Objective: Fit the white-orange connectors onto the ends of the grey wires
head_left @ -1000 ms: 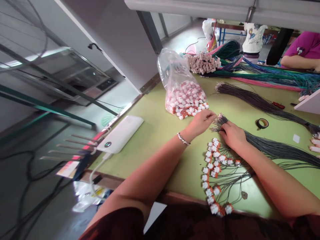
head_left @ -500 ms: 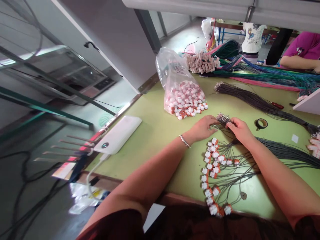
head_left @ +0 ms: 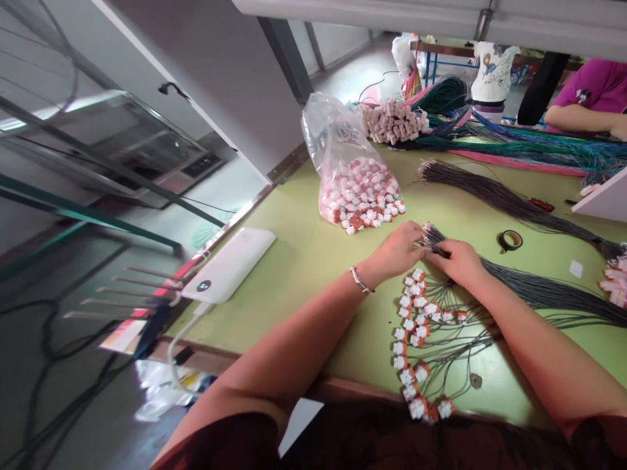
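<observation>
A bundle of dark wires (head_left: 526,284) lies across the green table, its bare metal ends pointing up and left. My left hand (head_left: 401,249) is at these ends from the left, fingers closed on the wires. From the right, my right hand (head_left: 459,261) is wrapped over the same bundle just behind the ends, thumb and fingers together. How many wires each hand grips is hidden by the fingers. Just below my hands, white-and-orange connectors (head_left: 410,324) with thin dark wires are spread in a loose curved column.
A clear plastic bag (head_left: 337,140) of similar connectors lies open beyond my left hand. Another dark wire bundle (head_left: 484,192) and a roll of black tape (head_left: 510,241) lie to the right. A white power bank (head_left: 230,264) sits at the left edge. A co-worker's arm (head_left: 582,119) shows behind.
My right hand has shifted from pinching the bundle near its tips to lying lower over it. My left hand has moved slightly inward onto the wire ends. The view has shifted slightly.
</observation>
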`<state>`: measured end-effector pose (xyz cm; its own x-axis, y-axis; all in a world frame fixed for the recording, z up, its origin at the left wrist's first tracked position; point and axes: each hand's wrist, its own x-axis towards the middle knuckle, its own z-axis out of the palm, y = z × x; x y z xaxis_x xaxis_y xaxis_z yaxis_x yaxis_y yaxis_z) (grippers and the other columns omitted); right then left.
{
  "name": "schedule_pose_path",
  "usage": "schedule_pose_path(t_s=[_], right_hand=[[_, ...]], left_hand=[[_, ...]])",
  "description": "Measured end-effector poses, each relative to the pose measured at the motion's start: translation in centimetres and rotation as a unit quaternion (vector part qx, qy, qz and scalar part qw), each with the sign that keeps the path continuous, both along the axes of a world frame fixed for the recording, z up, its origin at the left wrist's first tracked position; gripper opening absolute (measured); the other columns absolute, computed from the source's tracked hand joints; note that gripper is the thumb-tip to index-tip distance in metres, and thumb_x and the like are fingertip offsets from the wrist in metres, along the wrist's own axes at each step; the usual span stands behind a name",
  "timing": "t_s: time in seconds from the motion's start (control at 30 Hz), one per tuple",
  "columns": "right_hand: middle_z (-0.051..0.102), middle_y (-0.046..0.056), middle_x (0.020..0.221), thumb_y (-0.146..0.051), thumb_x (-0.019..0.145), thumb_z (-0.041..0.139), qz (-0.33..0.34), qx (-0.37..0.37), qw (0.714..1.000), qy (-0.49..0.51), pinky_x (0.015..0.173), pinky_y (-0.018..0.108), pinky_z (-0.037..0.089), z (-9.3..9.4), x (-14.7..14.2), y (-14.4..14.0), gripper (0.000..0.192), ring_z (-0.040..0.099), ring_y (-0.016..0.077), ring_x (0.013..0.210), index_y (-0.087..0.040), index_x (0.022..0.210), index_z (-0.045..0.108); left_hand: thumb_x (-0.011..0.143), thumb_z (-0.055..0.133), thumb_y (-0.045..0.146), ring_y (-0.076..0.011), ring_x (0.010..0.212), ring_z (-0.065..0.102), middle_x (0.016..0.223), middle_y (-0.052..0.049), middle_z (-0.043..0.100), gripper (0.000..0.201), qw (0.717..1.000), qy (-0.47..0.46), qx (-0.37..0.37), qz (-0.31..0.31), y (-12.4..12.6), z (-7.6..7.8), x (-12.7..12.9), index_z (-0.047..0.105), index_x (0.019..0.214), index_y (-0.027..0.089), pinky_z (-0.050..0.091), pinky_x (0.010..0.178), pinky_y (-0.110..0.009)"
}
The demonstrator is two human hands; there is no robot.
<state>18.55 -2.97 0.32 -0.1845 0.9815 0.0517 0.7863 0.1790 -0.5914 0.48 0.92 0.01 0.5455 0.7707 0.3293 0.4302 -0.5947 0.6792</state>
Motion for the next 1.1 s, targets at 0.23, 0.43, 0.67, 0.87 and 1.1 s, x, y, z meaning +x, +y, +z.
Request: schedule_pose_path(t_s=[0.23,0.43,0.67,0.87,1.1], right_hand=[[0.053,0.0,0.069,-0.045,0.076,0.06,0.035,-0.004,0.972,0.231,0.067,0.027,0.039,0.0,1.9,0.9,0.031,0.05,0.0131,0.068,-0.016,0.065,0.063],[0.053,-0.002,0.059,-0.046,0.078,0.057,-0.021,-0.042,0.966,0.255,0.061,0.025,0.036,0.0,1.4,0.7,0.033,0.045,0.0118,0.059,-0.017,0.063,0.059],[0.065,0.001,0.074,-0.036,0.077,0.058,-0.01,-0.025,0.988,0.15,0.062,0.025,0.04,-0.5,0.8,0.8,0.024,0.054,0.0145,0.066,-0.016,0.087,0.067],[0.071,0.007,0.088,-0.038,0.083,0.055,-0.015,-0.006,0.986,-0.167,0.064,0.028,0.04,0.6,-1.0,-0.1,0.027,0.062,0.0206,0.078,-0.022,0.1,0.067],[0.07,0.009,0.099,-0.038,0.089,0.048,0.0,-0.011,0.972,-0.234,0.066,0.029,0.04,0.9,-1.7,-0.2,0.024,0.063,0.0219,0.084,-0.021,0.093,0.065]], left_hand=[[0.094,0.041,0.032,-0.0119,0.064,0.06,0.074,-0.005,0.063,0.028,0.936,-0.202,-0.286,0.029,0.2,0.4,0.4,0.06,0.097,0.012,0.05,0.064,-0.027],[0.081,0.06,0.022,-0.0179,0.087,0.059,0.091,-0.008,0.063,0.013,0.995,-0.049,-0.061,0.059,0.0,-0.5,0.1,0.066,0.089,0.015,0.049,0.08,-0.034],[0.078,0.065,0.029,-0.0227,0.09,0.054,0.09,-0.008,0.057,0.016,0.988,0.137,0.051,0.053,-0.3,-1.1,-0.6,0.065,0.087,0.016,0.046,0.085,-0.039],[0.086,0.051,0.02,-0.023,0.089,0.052,0.087,-0.01,0.056,0.011,0.983,0.17,0.047,0.039,-0.3,-1.4,0.5,0.059,0.079,0.015,0.045,0.086,-0.039],[0.085,0.05,0.019,-0.018,0.081,0.054,0.085,-0.007,0.059,0.011,0.997,0.073,0.006,0.027,-0.6,-0.5,-0.1,0.06,0.084,0.015,0.047,0.078,-0.034]])
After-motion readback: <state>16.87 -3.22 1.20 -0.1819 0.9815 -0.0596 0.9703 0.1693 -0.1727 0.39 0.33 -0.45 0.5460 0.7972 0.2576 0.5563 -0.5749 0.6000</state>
